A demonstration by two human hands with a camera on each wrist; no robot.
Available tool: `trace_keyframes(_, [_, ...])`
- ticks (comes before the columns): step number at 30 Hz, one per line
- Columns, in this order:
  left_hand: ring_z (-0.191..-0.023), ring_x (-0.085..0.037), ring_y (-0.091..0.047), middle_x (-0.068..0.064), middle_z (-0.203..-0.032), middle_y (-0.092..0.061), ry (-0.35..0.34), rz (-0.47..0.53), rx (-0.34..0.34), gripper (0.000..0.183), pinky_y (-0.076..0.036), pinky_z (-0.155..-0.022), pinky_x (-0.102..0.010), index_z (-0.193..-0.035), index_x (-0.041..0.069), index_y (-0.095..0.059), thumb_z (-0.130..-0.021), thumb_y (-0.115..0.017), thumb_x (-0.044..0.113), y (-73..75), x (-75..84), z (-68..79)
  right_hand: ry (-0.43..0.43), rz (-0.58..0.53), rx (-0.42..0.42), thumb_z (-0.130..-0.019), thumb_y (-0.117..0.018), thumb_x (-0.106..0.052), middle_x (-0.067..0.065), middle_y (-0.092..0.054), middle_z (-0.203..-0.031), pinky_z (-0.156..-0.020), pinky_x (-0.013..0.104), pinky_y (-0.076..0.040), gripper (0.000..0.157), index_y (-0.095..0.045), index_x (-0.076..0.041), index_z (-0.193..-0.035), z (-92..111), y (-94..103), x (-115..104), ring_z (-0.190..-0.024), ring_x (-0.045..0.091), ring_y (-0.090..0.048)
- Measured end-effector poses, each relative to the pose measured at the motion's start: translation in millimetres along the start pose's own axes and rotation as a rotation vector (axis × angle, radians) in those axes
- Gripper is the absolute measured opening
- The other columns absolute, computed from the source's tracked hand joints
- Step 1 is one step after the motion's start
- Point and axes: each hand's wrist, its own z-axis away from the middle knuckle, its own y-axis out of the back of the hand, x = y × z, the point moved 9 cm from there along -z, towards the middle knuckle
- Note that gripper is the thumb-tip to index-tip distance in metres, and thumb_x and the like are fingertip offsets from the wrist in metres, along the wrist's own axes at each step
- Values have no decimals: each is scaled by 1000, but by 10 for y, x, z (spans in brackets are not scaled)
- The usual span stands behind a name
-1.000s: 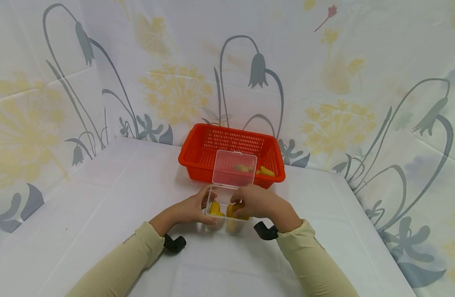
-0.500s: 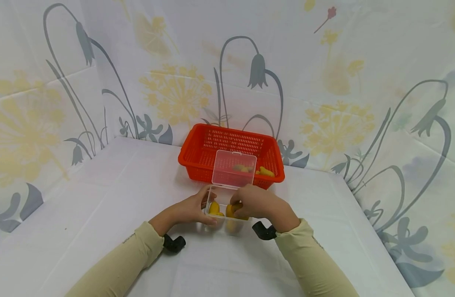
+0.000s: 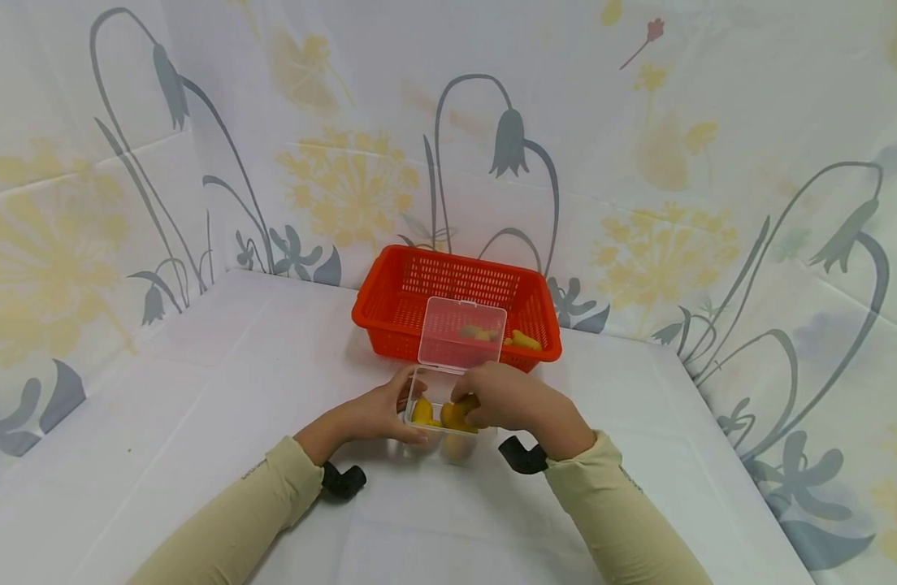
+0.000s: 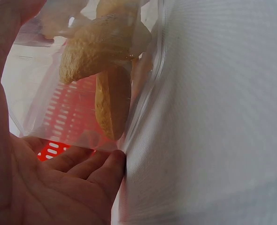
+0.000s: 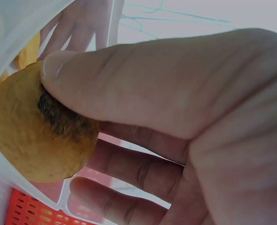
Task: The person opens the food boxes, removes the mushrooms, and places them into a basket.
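Note:
A clear plastic box [image 3: 435, 439] stands on the white cloth with its hinged lid [image 3: 459, 331] raised. My left hand [image 3: 379, 413] grips its left side, thumb at the front and fingers round the back corner. With thumb and fingers, my right hand [image 3: 514, 398] pinches a rounded yellow-brown fruit-like piece [image 5: 35, 126] with a dark, rough end, inside the box's right half. Another yellow piece [image 3: 422, 411] lies in the left half. Through the box wall, the left wrist view shows a knobbly tan piece [image 4: 98, 47] and a long one below it [image 4: 112, 105].
Right behind the box is a red perforated basket [image 3: 386, 333], partly seen through the raised lid. Yellow knobbly pieces [image 3: 524, 340] lie in its right end. A flower-printed cloth [image 3: 361, 179] hangs behind. Black curved pieces [image 3: 344, 481] sit at both wrists.
My right hand has moved the yellow-brown piece slightly left within the box. The left hand, box and basket hold their places.

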Motion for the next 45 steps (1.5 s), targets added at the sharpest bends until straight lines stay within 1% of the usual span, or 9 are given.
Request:
trace_keyframes(4, [-141, -31, -37, -7, -145, -43, -5, -3, 2, 97, -35, -115, -47, -143, 26, -22, -70, -86, 34, -9, 6, 6, 26, 24, 12, -82, -77, -17, -8, -68, -86, -73, 23, -52, 20, -75, -16, -102, 15, 10, -18, -78, 12, -57])
trace_keyframes(9, [-140, -31, -38, -7, -145, -44, -8, -11, 2, 97, -36, -114, -47, -144, 25, -22, -71, -86, 35, -12, 16, 10, 64, 48, 44, -83, -76, -15, -8, -68, -88, -75, 23, -52, 19, -75, -16, -101, 54, 58, -58, -79, 11, -57])
trace_keyframes(17, [-139, -31, -39, -9, -146, -43, 1, -26, -2, 100, -37, -113, -48, -146, 21, -20, -71, -85, 37, -12, 2, 4, 72, 54, 85, -85, -74, -16, -8, -68, -94, -81, 25, -54, 23, -73, -18, -108, 112, 140, -72, -85, 10, -57])
trace_keyframes(27, [-141, -29, -37, -7, -147, -41, 23, -38, -1, 102, -37, -113, -48, -145, 28, -19, -69, -86, 38, -13, 1, 8, 102, 66, 169, -87, -72, -16, -8, -67, -96, -84, 27, -56, 21, -72, -18, -108, 169, 261, -90, -88, 10, -59])
trace_keyframes(31, [-142, -28, -36, -7, -148, -40, 23, -30, -1, 101, -36, -114, -48, -144, 31, -20, -69, -86, 37, -10, 2, 7, 129, 75, 216, -88, -70, -15, -6, -68, -98, -86, 29, -56, 20, -71, -16, -108, 203, 335, -115, -90, 12, -60])
trace_keyframes(36, [-142, -28, -36, -7, -149, -40, 27, -31, -2, 99, -35, -114, -47, -143, 30, -21, -69, -86, 38, -8, -8, 5, 160, 116, 283, -88, -69, -12, -3, -69, -110, -92, 33, -56, 26, -70, -15, -114, 263, 441, -132, -104, 16, -63])
trace_keyframes(40, [-142, -28, -37, -7, -149, -41, 28, -34, 1, 101, -35, -114, -47, -144, 27, -20, -69, -86, 39, -5, -6, 6, 180, 112, 340, -89, -68, -8, 1, -67, -122, -98, 37, -53, 29, -69, -14, -117, 303, 529, -129, -124, 22, -58])
trace_keyframes(43, [-142, -28, -37, -7, -148, -41, 24, -32, 0, 101, -35, -114, -47, -145, 28, -20, -69, -86, 38, -8, -4, 6, 187, 99, 382, -89, -68, -7, 3, -64, -129, -100, 38, -52, 30, -69, -14, -117, 329, 585, -116, -129, 24, -54])
trace_keyframes(45, [-142, -28, -36, -7, -148, -41, 22, -33, -1, 101, -34, -115, -47, -145, 29, -20, -69, -86, 38, -11, -2, 4, 189, 93, 412, -88, -69, -8, 3, -63, -130, -98, 37, -53, 30, -69, -14, -117, 347, 619, -106, -124, 23, -57])
